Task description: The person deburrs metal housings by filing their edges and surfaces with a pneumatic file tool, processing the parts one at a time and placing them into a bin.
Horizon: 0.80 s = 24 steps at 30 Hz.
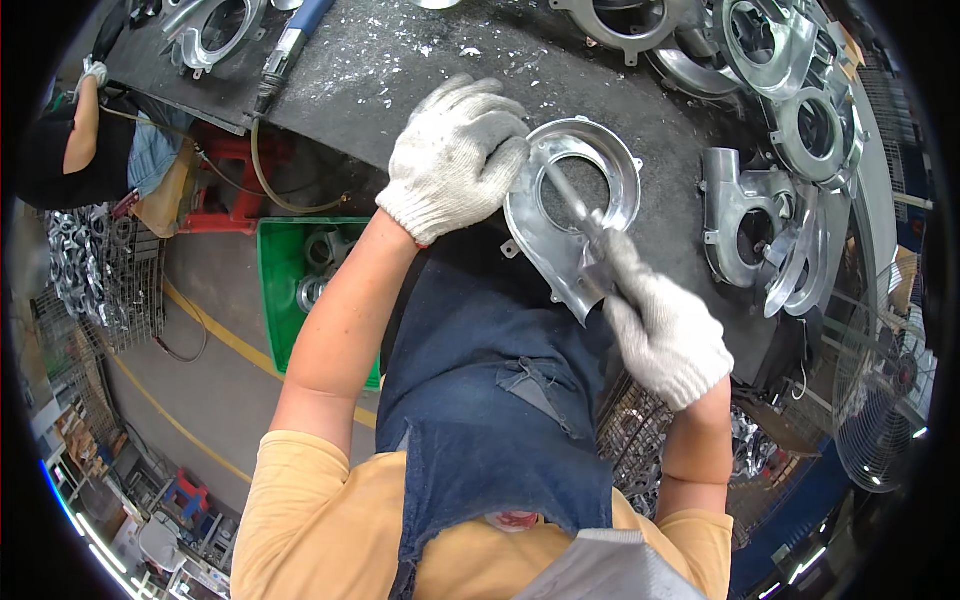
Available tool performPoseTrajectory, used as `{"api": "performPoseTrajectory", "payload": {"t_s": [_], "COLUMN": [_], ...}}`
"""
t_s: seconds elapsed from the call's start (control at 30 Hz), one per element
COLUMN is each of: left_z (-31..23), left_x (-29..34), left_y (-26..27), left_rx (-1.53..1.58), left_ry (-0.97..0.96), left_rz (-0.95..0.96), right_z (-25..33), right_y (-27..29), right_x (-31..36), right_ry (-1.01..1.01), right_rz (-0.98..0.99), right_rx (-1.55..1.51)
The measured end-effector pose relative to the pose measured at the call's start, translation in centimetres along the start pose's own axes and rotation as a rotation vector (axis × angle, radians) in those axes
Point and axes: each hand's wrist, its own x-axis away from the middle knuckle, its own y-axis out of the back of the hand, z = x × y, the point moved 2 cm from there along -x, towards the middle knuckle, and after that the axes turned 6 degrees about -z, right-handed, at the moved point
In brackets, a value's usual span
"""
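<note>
right hand point(665, 325) has its grip wrapped round a rod tool point(566, 190) crossing the hole in a silver housing point(548, 250) at the desk point(345, 105) edge. left hand point(453, 145)'s by its left rim, can't tell if that grip's clamped. more castings point(797, 62) further back.

Right hand point(665, 330) clenched — left hand point(450, 155) perhaps loosely curled

Workshop: metal castings point(550, 246), wire baskets point(148, 292)
</note>
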Motion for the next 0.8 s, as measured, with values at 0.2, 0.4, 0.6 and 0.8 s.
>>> {"api": "performPoseTrajectory", "payload": {"t_s": [0.2, 0.4, 0.6, 0.8], "left_z": [-0.2, -0.5, -0.6, -0.6], "left_x": [0.0, -0.2, -0.1, -0.1], "left_y": [0.3, 0.6, 0.6, 0.2], "left_rx": [0.011, 0.014, 0.030, 0.032], "left_ry": [0.031, 0.025, 0.039, 0.045], "left_rz": [0.065, 0.062, 0.053, 0.060], "right_z": [-0.3, 0.1, -0.4, -2.2], "right_y": [0.8, 1.0, 1.0, 1.5], "right_x": [-0.9, -0.8, -0.4, 0.1], "right_ry": [0.029, -0.015, 0.052, -0.071], "right_rz": [0.048, 0.060, -0.005, -0.075], "right_rx": [0.010, -0.036, 0.005, 0.023]}}
